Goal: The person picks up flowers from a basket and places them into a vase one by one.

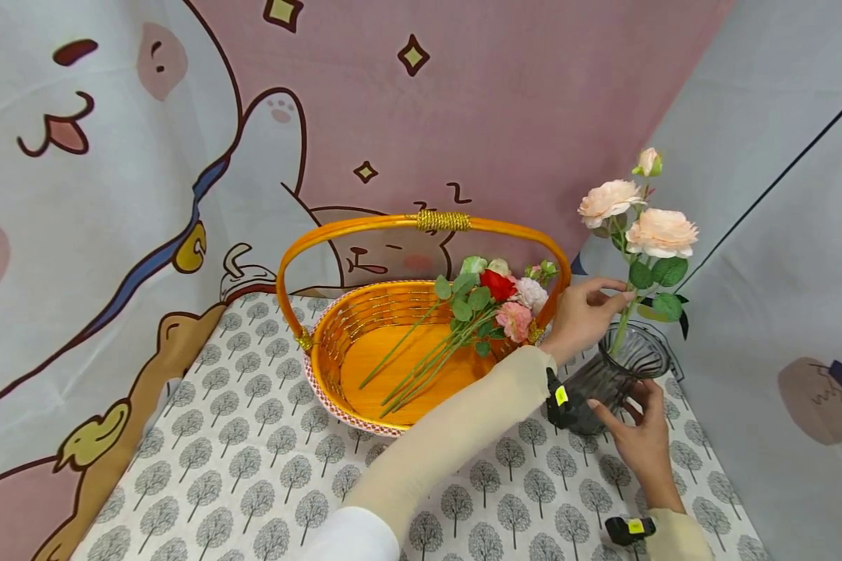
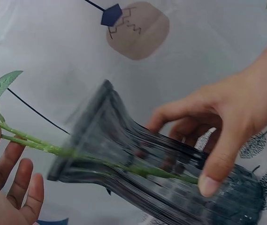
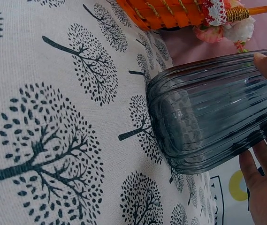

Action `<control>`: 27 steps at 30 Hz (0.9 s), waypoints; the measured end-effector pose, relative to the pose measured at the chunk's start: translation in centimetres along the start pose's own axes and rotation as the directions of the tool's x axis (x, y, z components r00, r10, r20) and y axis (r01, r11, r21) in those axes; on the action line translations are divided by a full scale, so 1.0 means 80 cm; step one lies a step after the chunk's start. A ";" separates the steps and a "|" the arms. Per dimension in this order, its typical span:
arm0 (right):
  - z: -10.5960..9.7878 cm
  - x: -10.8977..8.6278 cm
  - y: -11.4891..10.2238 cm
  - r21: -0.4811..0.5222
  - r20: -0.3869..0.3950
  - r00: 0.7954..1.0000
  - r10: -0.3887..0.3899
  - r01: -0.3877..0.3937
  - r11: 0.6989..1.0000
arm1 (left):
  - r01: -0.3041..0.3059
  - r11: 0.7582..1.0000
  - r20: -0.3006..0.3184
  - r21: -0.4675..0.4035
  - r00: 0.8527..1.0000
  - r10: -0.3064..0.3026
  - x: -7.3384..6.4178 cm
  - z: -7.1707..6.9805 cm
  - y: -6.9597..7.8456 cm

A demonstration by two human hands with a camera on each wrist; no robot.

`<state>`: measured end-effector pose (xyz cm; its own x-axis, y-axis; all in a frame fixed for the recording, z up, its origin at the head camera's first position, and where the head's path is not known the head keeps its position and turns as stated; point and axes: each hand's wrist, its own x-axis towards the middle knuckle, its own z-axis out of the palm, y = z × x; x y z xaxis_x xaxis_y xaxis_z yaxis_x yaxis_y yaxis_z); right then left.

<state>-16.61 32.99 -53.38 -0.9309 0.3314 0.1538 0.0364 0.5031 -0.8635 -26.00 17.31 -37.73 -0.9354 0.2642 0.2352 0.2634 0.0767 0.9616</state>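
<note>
From where I stand, the person's left hand [image 1: 582,318] pinches the green stem of the peach roses [image 1: 663,233], narrow between thumb and fingers, and the lower stem runs down inside the grey glass vase [image 1: 589,393]. The right hand [image 1: 642,440] grips the vase's side, thumb and fingers spread around it. Near them, an orange basket [image 1: 328,351] holds red, pink and white flowers [image 1: 514,321] on the tree-print cloth [image 1: 260,460]

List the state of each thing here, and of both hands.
Peach spray: partly inside the glass vase, two blooms open, top bud closed
Glass vase: gripped
Basket: upright, handle raised
Basket flowers: lying inside, blossoms toward one end
Left hand: holding the peach spray
Right hand: gripping the glass vase
</note>
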 end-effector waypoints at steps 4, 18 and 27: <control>0.002 -0.001 0.001 0.000 0.003 1.000 0.007 -0.007 1.000 | 0.002 0.999 0.007 0.032 1.000 -0.002 -0.004 0.003 -0.013; -0.002 0.001 0.003 -0.005 0.012 1.000 0.011 -0.011 1.000 | 0.024 0.981 0.018 0.195 0.999 -0.028 -0.010 0.013 -0.046; -0.002 0.000 0.002 0.010 0.017 1.000 -0.006 0.006 1.000 | 0.029 0.940 0.006 0.339 0.999 -0.033 -0.009 0.016 -0.047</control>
<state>-16.58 33.17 -53.42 -0.9372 0.3147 0.1505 0.0277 0.4972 -0.8672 -25.98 18.05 -41.69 -0.9422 0.2670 0.2025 0.3004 0.4055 0.8633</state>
